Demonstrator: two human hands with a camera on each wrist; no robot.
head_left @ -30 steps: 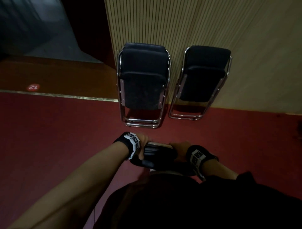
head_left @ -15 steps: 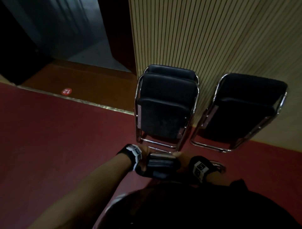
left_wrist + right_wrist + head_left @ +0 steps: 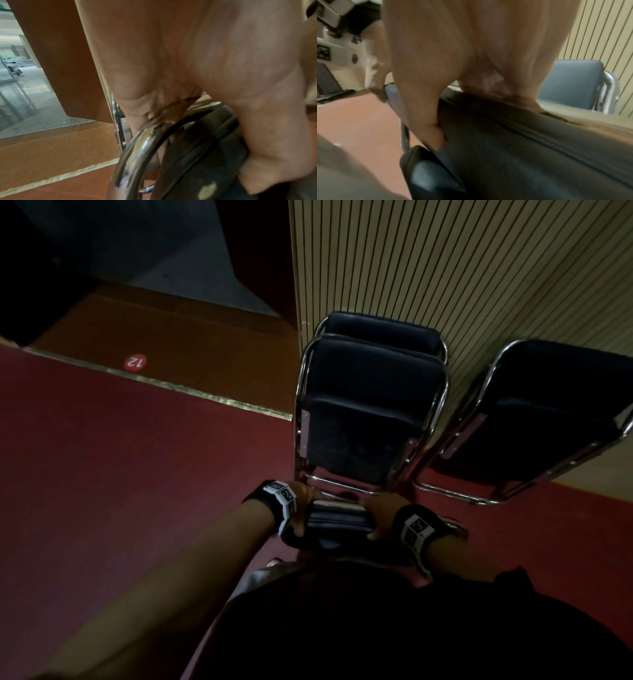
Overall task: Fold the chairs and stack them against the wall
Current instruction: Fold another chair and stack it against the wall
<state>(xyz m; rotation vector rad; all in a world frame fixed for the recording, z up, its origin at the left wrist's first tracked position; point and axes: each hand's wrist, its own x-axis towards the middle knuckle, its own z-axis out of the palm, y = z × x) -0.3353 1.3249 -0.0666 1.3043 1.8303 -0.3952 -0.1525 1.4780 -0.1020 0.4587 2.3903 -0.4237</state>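
Note:
I carry a folded black chair (image 3: 337, 520) with a chrome frame (image 3: 137, 146) close in front of my body. My left hand (image 3: 303, 508) grips its left top corner, fingers curled over the chrome tube and pad (image 3: 205, 142). My right hand (image 3: 382, 517) grips the right side of the padded top (image 3: 513, 135), thumb on the near face. Just ahead, two folded black chairs (image 3: 370, 412) lean stacked against the ribbed wall (image 3: 479, 268). A third folded chair (image 3: 548, 419) leans on the wall to their right.
Red carpet (image 3: 120, 474) covers the floor to the left. A metal strip (image 3: 171, 386) borders a brown floor with a round red "12" marker (image 3: 136, 361). An open doorway (image 3: 20, 81) lies left of the wall's end.
I have come closer to the wall with the chair in both hands. The leaning chairs now loom larger and sit further right in the head view.

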